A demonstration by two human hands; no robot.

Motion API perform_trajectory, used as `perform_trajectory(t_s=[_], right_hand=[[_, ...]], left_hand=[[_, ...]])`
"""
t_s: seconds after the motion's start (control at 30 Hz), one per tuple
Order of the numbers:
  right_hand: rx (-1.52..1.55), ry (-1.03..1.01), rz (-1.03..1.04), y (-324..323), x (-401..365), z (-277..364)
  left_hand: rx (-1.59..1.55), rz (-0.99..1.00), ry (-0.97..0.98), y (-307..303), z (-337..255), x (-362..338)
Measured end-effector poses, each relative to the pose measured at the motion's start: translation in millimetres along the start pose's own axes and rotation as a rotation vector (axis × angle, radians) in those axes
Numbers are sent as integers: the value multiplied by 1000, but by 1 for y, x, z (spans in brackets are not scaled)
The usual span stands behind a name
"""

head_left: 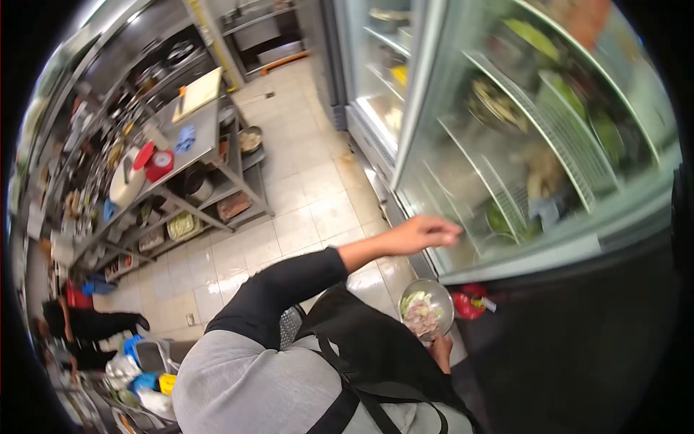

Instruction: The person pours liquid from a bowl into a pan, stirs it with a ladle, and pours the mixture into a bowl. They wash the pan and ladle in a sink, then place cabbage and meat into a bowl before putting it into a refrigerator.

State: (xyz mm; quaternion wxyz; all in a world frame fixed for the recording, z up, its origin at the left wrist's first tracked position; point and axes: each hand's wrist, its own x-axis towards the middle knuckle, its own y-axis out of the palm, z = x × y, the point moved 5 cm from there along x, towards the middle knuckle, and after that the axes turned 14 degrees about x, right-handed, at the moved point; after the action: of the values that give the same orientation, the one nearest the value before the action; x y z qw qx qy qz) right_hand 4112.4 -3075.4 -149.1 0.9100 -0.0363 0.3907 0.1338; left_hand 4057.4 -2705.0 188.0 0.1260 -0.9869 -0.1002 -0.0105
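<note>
My left hand (436,233) reaches across in front of the glass fridge door (463,210), its fingers loosely bent with nothing in them; it overlaps the lower part of the glass in this view. Lower down, my right hand (440,354) grips the near rim of a round metal bowl (447,304). Inside the bowl lie pale pink pieces of what looks like meat (423,317) and some yellow-green pieces (415,298). Right beside the bowl is a bright red object (470,302) with a white part. Behind the glass, blurred food and greens sit on wire shelves (571,159).
A tiled floor (303,195) runs between the fridge and a steel worktable (206,134). On that table are a cutting board (197,95), a blue cloth (186,138) and a red scale (159,166). Another person (90,325) is at the far left, near several bags (144,380).
</note>
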Motion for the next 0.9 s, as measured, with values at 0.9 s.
perform_trajectory(t_s=[0.9], right_hand=[[-1245, -1360, 1837, 933, -158, 75]], left_hand=[[-504, -1463, -684, -385, 270, -334]])
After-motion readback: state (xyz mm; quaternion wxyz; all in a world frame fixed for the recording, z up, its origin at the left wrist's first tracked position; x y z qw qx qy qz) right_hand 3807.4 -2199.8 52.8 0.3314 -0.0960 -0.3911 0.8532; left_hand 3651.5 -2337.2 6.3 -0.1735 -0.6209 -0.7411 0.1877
